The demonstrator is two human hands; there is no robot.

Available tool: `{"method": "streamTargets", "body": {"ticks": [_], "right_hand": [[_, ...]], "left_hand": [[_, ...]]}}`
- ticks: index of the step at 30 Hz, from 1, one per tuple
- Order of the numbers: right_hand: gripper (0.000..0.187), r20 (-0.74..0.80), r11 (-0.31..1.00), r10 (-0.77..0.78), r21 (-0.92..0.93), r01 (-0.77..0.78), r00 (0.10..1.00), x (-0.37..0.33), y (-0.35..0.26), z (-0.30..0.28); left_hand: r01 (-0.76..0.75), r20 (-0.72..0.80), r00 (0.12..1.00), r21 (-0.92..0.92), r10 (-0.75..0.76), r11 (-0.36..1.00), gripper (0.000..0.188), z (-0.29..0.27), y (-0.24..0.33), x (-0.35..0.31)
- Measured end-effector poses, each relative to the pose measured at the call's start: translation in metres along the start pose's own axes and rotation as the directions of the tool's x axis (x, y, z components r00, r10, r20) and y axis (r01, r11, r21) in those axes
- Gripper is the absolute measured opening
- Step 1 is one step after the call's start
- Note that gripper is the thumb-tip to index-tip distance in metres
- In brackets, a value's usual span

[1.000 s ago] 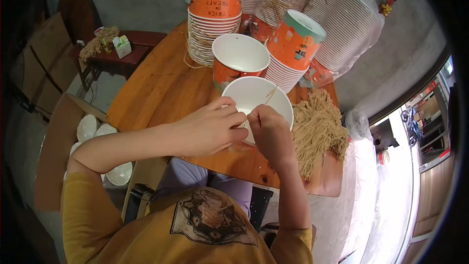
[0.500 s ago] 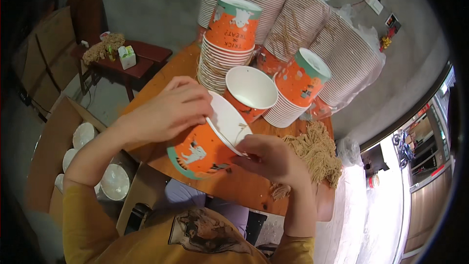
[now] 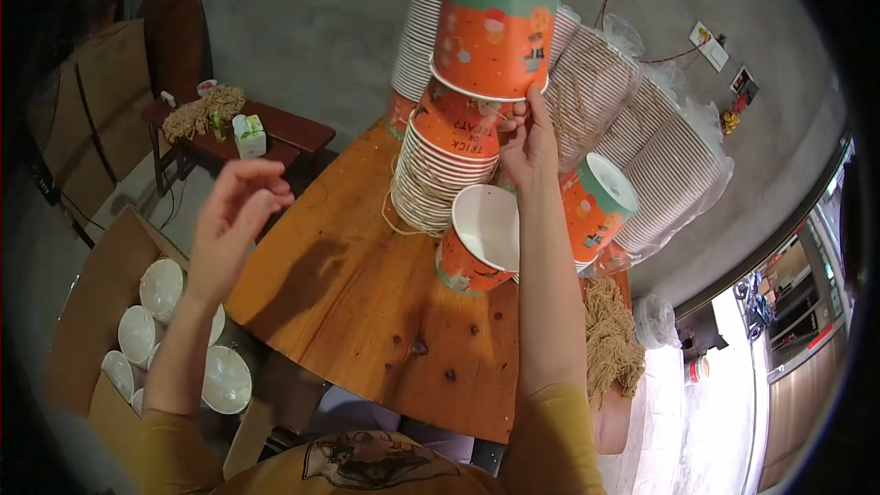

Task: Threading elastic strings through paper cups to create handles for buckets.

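**Cup lifted from the table onto the tall stack**

Half a second ago both hands held an orange paper cup on its side low over the table; now the right hand (image 3: 529, 142) has carried the orange cup (image 3: 492, 32) up to the top of the nested cup stack (image 3: 442, 174), and the left hand (image 3: 234, 211) has let go and drawn back to the left, over the table's edge.

Right fingers pinch the cup's lower rim from the right side. Left hand hangs free with fingers loosely curled, holding nothing.

Beside the stack, an open cup (image 3: 483, 236) leans with its white inside showing, and another orange cup (image 3: 596, 206) tilts behind the right forearm, which hides part of it. Sleeves of striped cups (image 3: 642, 128) lie beyond. A heap of straw-like fibre (image 3: 610, 339) rests on the wooden table (image 3: 367, 302). White lids fill a cardboard box (image 3: 101, 312) on the left.

Held cup stands nearly upright, mouth upward, long axis vertical and leaning slightly right, its base at the stack's top.
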State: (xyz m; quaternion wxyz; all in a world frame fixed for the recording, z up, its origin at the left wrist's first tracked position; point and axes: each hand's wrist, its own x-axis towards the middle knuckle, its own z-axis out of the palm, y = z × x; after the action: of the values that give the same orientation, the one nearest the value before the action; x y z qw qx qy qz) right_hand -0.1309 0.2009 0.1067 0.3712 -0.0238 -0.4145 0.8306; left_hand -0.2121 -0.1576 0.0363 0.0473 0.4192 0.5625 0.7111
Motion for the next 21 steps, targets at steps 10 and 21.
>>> {"method": "streamTargets", "body": {"ticks": [10,21], "right_hand": [[0.022,-0.188,0.982,0.187,0.064,-0.178,0.964,0.039,0.024,-0.046],[0.026,-0.216,0.681,-0.071,-0.724,-0.11,0.974,-0.09,-0.026,-0.083]], "left_hand": [[0.224,0.179,0.961,-0.067,-0.209,0.972,0.023,0.031,-0.036,-0.012],[-0.527,0.507,0.804,0.365,0.31,0.768,0.027,0.15,-0.073,0.021]]}}
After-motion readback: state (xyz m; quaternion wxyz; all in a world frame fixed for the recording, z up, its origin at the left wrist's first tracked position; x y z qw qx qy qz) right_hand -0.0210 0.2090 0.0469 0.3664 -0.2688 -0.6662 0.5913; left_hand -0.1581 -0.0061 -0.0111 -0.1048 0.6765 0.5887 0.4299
